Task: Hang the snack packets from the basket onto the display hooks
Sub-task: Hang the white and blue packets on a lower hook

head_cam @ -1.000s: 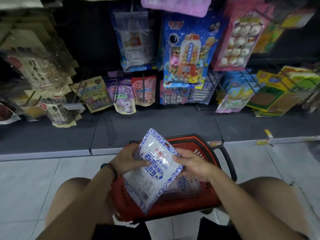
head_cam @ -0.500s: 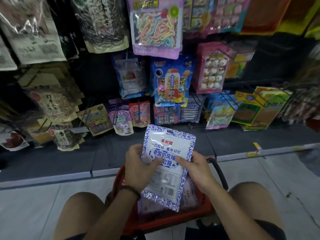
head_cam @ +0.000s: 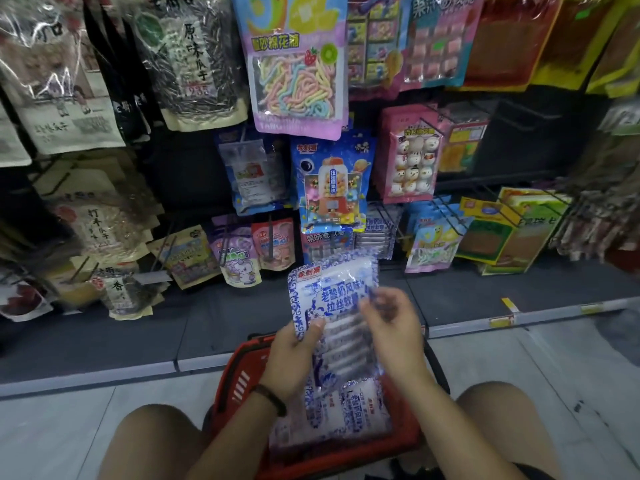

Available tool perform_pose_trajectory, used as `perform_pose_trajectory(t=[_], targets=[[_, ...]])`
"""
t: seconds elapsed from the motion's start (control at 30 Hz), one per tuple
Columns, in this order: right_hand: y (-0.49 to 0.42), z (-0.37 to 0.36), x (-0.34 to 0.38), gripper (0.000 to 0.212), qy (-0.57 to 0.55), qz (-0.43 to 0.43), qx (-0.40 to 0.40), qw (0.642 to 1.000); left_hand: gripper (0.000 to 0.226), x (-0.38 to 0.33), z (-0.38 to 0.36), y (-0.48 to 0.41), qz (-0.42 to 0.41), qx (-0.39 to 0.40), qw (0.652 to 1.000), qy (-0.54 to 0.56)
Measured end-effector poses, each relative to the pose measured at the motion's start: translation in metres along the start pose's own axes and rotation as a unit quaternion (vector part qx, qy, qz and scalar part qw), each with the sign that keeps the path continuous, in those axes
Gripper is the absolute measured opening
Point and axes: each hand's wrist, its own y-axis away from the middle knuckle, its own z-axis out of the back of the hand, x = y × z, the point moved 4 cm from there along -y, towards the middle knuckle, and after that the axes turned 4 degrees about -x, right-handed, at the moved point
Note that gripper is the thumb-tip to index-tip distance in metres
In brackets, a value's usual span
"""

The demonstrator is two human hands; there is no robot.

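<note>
- The left hand (head_cam: 294,355) is gripping the lower left edge of a blue-and-white packet (head_cam: 330,296), with the thumb on the printed front.
- The right hand (head_cam: 393,329) is blurred. Its fingers are curling over the packet's right edge and appear to be pinching it.
- Both hands are holding the packet upright, label facing the person, above a red basket (head_cam: 235,386).
- The basket is sitting on the floor between the person's knees, and more packets of the same kind (head_cam: 360,407) are lying in it.
- Ahead, a dark display wall is carrying many hanging snack bags.
- Low on that wall, just above the raised packet, a matching stack of blue-and-white packets (head_cam: 375,233) is hanging on a wire hook (head_cam: 393,225).
- The step in hand seems to be carrying one packet from the basket toward its hook; nothing is threaded yet.
- The next move probably calls for lifting the packet's top edge to the hook's tip, lining up the hang hole, and sliding it back against the stack.
- The hang hole itself is too small to make out here.
</note>
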Motion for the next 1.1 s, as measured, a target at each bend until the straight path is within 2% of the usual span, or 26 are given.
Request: perform_pose_trajectory(t=[0.07, 0.1, 0.17, 0.2, 0.3, 0.37, 0.5, 0.6, 0.63, 0.7, 0.77, 0.8, 0.87, 0.97, 1.07, 1.1], targets=[[-0.020, 0.012, -0.002, 0.050, 0.009, -0.032, -0.029, 0.999, 0.026, 0.002, 0.002, -0.007, -0.004, 0.056, 0.998, 0.009], [-0.027, 0.015, 0.000, 0.045, -0.007, -0.039, -0.014, 0.999, 0.033, 0.002, 0.004, -0.011, -0.007, 0.067, 0.998, 0.017], [-0.036, 0.020, 0.005, 0.016, -0.044, -0.033, 0.027, 0.998, 0.043, -0.001, 0.004, -0.019, -0.017, 0.071, 0.997, 0.023], [-0.039, 0.022, 0.009, 0.011, -0.057, -0.021, 0.037, 0.997, 0.044, -0.003, 0.002, -0.024, -0.018, 0.068, 0.997, 0.021], [-0.052, 0.028, 0.008, 0.006, -0.073, -0.004, 0.035, 0.997, 0.032, -0.015, -0.008, -0.038, -0.013, 0.031, 0.999, -0.002], [-0.063, 0.032, 0.005, 0.010, -0.080, 0.001, 0.036, 0.996, 0.021, -0.023, -0.017, -0.051, -0.023, 0.001, 1.000, -0.013], [-0.095, 0.047, -0.017, 0.021, -0.056, -0.003, 0.011, 0.998, 0.016, -0.024, -0.038, -0.085, -0.053, -0.028, 0.997, -0.052], [-0.124, 0.056, -0.036, 0.025, -0.026, 0.005, -0.022, 0.999, 0.034, -0.017, -0.055, -0.114, -0.054, -0.067, 0.982, -0.165], [-0.134, 0.057, -0.043, 0.026, -0.018, 0.004, -0.027, 0.999, 0.036, -0.015, -0.063, -0.124, -0.047, -0.065, 0.982, -0.172], [-0.157, 0.057, -0.061, 0.025, -0.021, -0.005, -0.041, 0.999, 0.029, -0.006, -0.081, -0.147, -0.013, -0.050, 0.992, -0.113], [-0.179, 0.056, -0.082, 0.023, -0.024, -0.019, -0.055, 0.998, 0.034, 0.007, -0.102, -0.171, 0.022, -0.028, 0.997, -0.066], [-0.191, 0.056, -0.094, 0.024, -0.021, -0.026, -0.057, 0.998, 0.034, 0.019, -0.112, -0.184, 0.037, -0.023, 0.997, -0.070], [-0.210, 0.055, -0.118, 0.025, -0.011, -0.049, -0.061, 0.997, 0.016, 0.046, -0.132, -0.206, 0.062, -0.006, 0.996, -0.071], [-0.239, 0.055, -0.147, 0.027, 0.000, -0.081, -0.072, 0.994, 0.012, 0.064, -0.158, -0.227, 0.091, 0.001, 0.995, -0.034], [-0.265, 0.052, -0.163, 0.024, 0.003, -0.109, -0.089, 0.990, 0.067, 0.088, -0.180, -0.255, 0.131, -0.011, 0.991, 0.013], [-0.272, 0.051, -0.168, 0.022, -0.007, -0.117, -0.095, 0.989, 0.073, 0.089, -0.186, -0.260, 0.145, -0.020, 0.989, 0.024]])
